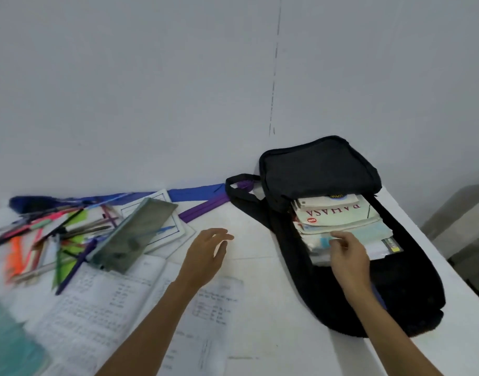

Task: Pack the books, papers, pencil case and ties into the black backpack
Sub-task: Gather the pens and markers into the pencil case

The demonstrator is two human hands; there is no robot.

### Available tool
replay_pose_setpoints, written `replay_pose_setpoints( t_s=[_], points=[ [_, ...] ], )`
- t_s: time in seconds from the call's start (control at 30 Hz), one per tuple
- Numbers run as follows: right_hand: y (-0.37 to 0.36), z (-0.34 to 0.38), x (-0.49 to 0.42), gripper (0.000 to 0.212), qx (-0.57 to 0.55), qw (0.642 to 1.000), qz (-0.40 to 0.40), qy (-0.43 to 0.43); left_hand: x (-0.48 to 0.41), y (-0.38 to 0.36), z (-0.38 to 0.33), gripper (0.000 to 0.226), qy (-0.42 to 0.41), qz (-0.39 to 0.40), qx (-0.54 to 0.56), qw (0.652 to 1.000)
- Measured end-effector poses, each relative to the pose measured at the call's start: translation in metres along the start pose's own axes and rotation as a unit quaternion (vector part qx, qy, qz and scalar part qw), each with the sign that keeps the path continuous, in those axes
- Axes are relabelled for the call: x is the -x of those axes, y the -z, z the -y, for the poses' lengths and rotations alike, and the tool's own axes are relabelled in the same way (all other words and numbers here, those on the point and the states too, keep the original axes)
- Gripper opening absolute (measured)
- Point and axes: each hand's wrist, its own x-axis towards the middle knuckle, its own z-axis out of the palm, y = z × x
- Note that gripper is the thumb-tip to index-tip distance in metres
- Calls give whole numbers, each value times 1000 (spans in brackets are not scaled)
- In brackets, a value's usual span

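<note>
Right hand [348,255], fingers pinching the books [338,213]: I should seat them flat inside the backpack [319,169]; left hand [205,253], fingers loose, at nine o'clock.

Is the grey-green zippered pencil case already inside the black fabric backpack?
No, the grey-green zippered pencil case lies on papers on the white table, left of the open black fabric backpack.

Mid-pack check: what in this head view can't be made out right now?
All in the head view:
1. What lies under the top book in the black backpack: hidden by that book and the right hand.
2. Right hand's grip: its fingers curl over the stack, so whether they pinch anything is unclear.
3. Pens: motion-blurred, uncountable.
4. Writing on the papers: too small and blurred.
5. Teal thing: cut off by the lower left edge.
</note>
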Motion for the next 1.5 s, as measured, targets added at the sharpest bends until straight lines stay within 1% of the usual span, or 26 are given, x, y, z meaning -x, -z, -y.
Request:
replay_pose_setpoints(
  t_s=[0.1, 0.17, 0.2, 0.33, 0.43, 0.57, 0.73, 0.8, 0.83, 0.9, 0.93, 0.97, 1.03, 1.07, 1.13, 1.17, 1.23, 1.33, 1.43, 1.5],
  points=[
    [-29, 21, 36, 25, -7, 995, -19, 93, 37, 29, 27, 21, 55, -33, 15, 998],
    [-54, 34, 55, 26, 5, 990, -4, 144, 58, 51, 45, 22, 72, -42, 25, 996],
    [-65, 40, 64, 27, 13, 988, 12, 155, 67, 61, 52, 22, 80, -46, 29, 995],
    [-120, 65, 104, 28, -9, 981, 115, 153, 103, 105, 89, 22, 113, -62, 30, 991],
    [-158, 77, 124, 26, -17, 975, 160, 150, 123, 131, 119, 20, 146, -82, 24, 986],
    [-208, 95, 144, 21, -7, 962, 234, 142, 134, 164, 144, 21, 238, -90, 41, 966],
    [-262, 119, 166, 22, 18, 941, 322, 102, 126, 182, 160, 23, 337, -58, 95, 935],
    [-283, 127, 173, 25, 22, 934, 346, 80, 117, 185, 164, 25, 376, -43, 128, 917],
    [-291, 131, 176, 27, 27, 932, 355, 73, 114, 184, 164, 22, 389, -40, 143, 909],
    [-306, 135, 180, 27, 33, 929, 364, 56, 108, 181, 162, 7, 417, -45, 190, 888],
    [-311, 137, 182, 25, 22, 930, 364, 37, 107, 178, 160, 8, 429, -55, 220, 874],
    [-317, 139, 184, 22, 4, 932, 361, 9, 105, 175, 160, 11, 444, -72, 256, 856],
    [-326, 140, 185, 15, -33, 939, 339, -38, 101, 170, 157, 8, 473, -112, 324, 812],
    [-331, 139, 184, 12, -39, 944, 323, -53, 99, 168, 156, 6, 486, -126, 355, 788],
    [-337, 139, 181, 11, -44, 950, 299, -80, 97, 164, 156, 10, 507, -141, 406, 747],
    [-339, 141, 180, 11, -51, 951, 289, -96, 96, 161, 157, 12, 515, -142, 419, 734],
    [-341, 143, 180, 12, -77, 949, 276, -129, 95, 159, 159, 12, 522, -144, 431, 722],
    [-338, 145, 180, 23, -135, 941, 255, -179, 94, 160, 162, 14, 526, -147, 464, 698],
    [-329, 142, 184, 30, -198, 919, 255, -228, 96, 165, 162, 19, 525, -159, 528, 648],
    [-319, 139, 187, 30, -219, 908, 264, -240, 100, 170, 160, 29, 523, -144, 567, 619]
  ],
)
